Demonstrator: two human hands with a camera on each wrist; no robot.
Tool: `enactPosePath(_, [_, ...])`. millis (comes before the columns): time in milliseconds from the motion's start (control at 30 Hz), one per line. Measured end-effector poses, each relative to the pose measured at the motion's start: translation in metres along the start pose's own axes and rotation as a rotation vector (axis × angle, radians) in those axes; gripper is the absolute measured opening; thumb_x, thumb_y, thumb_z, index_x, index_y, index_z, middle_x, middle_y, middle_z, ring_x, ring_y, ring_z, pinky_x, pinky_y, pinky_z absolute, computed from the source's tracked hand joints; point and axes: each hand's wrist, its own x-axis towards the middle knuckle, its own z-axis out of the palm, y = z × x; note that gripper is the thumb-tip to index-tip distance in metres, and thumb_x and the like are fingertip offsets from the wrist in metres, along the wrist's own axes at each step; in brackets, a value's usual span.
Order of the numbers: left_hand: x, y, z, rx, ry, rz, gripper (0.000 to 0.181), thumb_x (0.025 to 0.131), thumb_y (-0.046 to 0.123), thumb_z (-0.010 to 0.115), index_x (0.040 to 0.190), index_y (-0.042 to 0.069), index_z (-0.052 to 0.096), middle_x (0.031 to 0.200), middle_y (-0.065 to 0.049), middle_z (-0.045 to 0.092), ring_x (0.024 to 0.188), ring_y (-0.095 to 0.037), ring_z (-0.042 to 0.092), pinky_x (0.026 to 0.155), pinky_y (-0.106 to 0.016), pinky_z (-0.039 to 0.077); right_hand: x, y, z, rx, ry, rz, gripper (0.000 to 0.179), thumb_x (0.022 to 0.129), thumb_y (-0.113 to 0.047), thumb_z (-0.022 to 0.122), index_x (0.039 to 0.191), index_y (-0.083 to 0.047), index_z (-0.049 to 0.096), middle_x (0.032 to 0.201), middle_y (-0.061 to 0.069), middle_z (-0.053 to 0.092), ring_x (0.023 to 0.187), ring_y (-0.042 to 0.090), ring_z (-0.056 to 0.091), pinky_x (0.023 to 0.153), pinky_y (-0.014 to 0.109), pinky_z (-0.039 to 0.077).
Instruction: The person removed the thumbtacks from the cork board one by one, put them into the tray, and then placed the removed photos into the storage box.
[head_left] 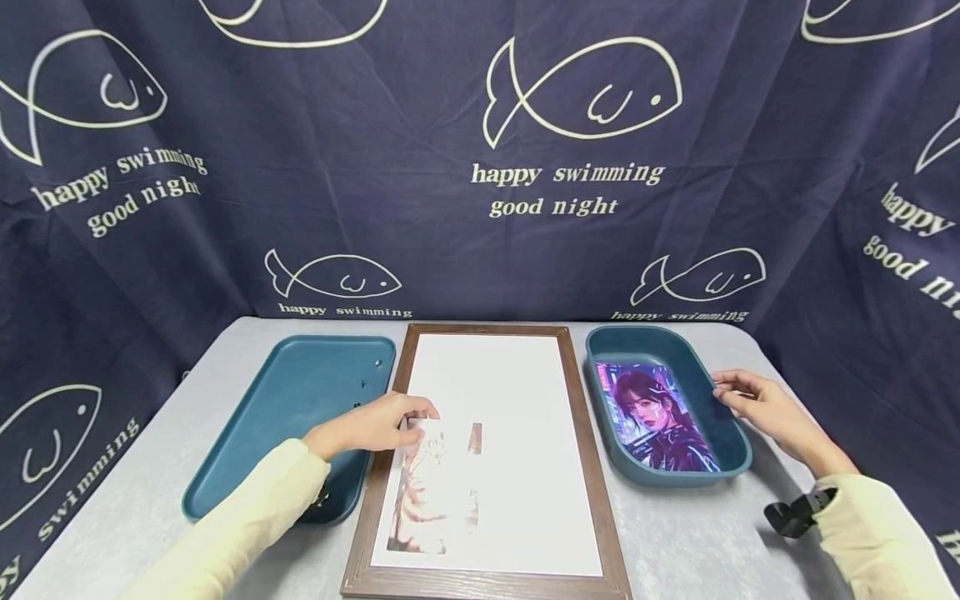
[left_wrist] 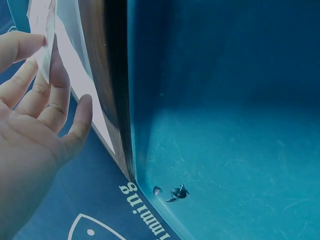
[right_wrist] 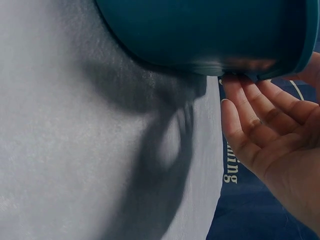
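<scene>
My left hand [head_left: 378, 423] pinches the top left of a picture card [head_left: 422, 508] with a pale brown striped print. The card overlaps the left part of a brown wooden picture frame [head_left: 588, 467] with a white inner panel. In the left wrist view, the card [left_wrist: 47, 42] shows nearly edge-on between thumb and fingers. On the right, my right hand [head_left: 765, 412] grips the rim of a deep teal tub [head_left: 678, 479]; its fingers meet the outer wall, as the right wrist view shows. Inside the tub lies a purple-and-blue picture [head_left: 660, 417] of a figure.
A shallow teal tray [head_left: 300, 400] stands left of the frame, with several small dark metal pieces [left_wrist: 179, 192] in it. All stand on a grey tabletop [head_left: 675, 533]. Dark blue cloth [head_left: 450, 250] with fish drawings hangs behind and at the sides.
</scene>
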Motion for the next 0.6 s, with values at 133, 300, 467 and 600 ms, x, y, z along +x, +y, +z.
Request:
enactPosePath(133, [0.0011, 0.0011, -0.0004, -0.022, 0.013, 0.005, 0.028, 0.088, 0.009, 0.051, 0.115, 0.005, 0.057, 0.110, -0.008, 0.062, 0.093, -0.014, 0.056, 0.080, -0.034, 0.047, 0.0000, 0.0008, 0.0005, 0.008, 0.002, -0.007, 0.030, 0.090, -0.007, 0.051, 0.110, 0.015, 0.047, 0.083, -0.017, 0.059, 0.070, -0.003, 0.052, 0.059, 0.017, 0.044])
enactPosePath(300, [0.0026, 0.0044, -0.0018, -0.061, 0.024, -0.002, 0.029, 0.089, 0.007, 0.046, 0.116, 0.005, 0.056, 0.116, -0.010, 0.060, 0.100, -0.021, 0.056, 0.077, -0.034, 0.048, 0.0000, 0.0023, 0.0014, 0.030, 0.014, -0.022, 0.024, 0.090, -0.006, 0.052, 0.108, 0.010, 0.050, 0.083, -0.018, 0.059, 0.068, -0.002, 0.051, 0.057, 0.017, 0.043])
enactPosePath(467, [0.0035, 0.0072, -0.0026, -0.082, 0.046, 0.000, 0.031, 0.089, 0.005, 0.043, 0.117, 0.006, 0.055, 0.119, -0.009, 0.059, 0.102, -0.021, 0.058, 0.078, -0.034, 0.048, -0.0018, 0.0051, 0.0011, 0.062, 0.018, -0.026, 0.019, 0.089, -0.003, 0.052, 0.104, -0.014, 0.056, 0.082, -0.018, 0.058, 0.067, -0.001, 0.050, 0.056, 0.019, 0.041])
enactPosePath(600, [0.0043, 0.0083, -0.0034, -0.084, 0.057, 0.003, 0.031, 0.089, 0.005, 0.043, 0.118, 0.006, 0.055, 0.119, -0.009, 0.058, 0.102, -0.019, 0.056, 0.078, -0.034, 0.048, -0.0022, 0.0048, 0.0014, 0.068, 0.019, -0.018, 0.023, 0.089, -0.003, 0.052, 0.103, -0.020, 0.056, 0.082, -0.018, 0.058, 0.067, -0.001, 0.050, 0.057, 0.019, 0.041])
